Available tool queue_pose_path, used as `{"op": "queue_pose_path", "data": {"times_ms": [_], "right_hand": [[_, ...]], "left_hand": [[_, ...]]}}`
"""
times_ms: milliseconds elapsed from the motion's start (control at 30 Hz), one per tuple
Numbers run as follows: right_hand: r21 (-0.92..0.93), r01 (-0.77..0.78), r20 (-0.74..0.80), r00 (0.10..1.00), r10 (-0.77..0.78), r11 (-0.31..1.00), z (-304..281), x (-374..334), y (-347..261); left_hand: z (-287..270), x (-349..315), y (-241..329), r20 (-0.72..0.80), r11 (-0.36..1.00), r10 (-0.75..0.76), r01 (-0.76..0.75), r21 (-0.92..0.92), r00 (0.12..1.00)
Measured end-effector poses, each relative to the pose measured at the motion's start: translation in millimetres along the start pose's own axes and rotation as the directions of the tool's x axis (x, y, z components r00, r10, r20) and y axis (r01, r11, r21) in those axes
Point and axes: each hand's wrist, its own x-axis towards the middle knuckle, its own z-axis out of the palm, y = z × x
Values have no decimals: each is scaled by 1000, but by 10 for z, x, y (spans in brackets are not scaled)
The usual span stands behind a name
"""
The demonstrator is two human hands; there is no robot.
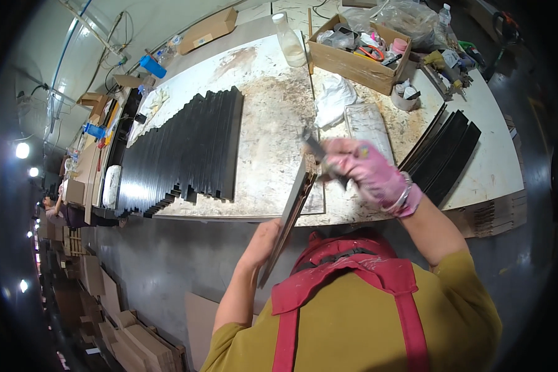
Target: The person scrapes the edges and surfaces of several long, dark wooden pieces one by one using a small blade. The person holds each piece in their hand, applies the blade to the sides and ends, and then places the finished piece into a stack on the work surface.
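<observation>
My left hand [264, 243], bare, is wrapped around a long narrow strip [287, 218] with dark faces and a brownish edge. The strip is tilted, its upper end at the table's near edge and its lower end beside my body. A stained pink glove covers my right hand [371, 176], which grips a short dark hand tool [316, 146] just above the strip's upper end. Motion smears the tool, so its kind cannot be made out. To the left on the table, several black strips [186, 149] lie side by side in a wide row.
More black strips [445, 155] lie at the right of the stained white table [270, 136]. Farther back stand a cardboard box [356, 67] of supplies, a bottle [289, 42] and a tape roll [405, 97]. A white cloth [336, 100] lies near a wrapped block [369, 127]. Another person [59, 208] is far left.
</observation>
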Motion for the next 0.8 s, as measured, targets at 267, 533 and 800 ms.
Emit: {"op": "queue_pose_path", "data": {"times_ms": [267,533,800], "right_hand": [[-902,232,58,900,-432,363,70,113,-65],[-919,106,39,983,-180,380,243,-107,-186],[-966,119,52,959,-278,229,-74,121,20]], "left_hand": [[-271,187,-59,25,981,122,-124,149,992],[-411,398,-381,-53,969,95,-80,235,994],[-289,482,-408,-86,993,30,-20,117,996]]}}
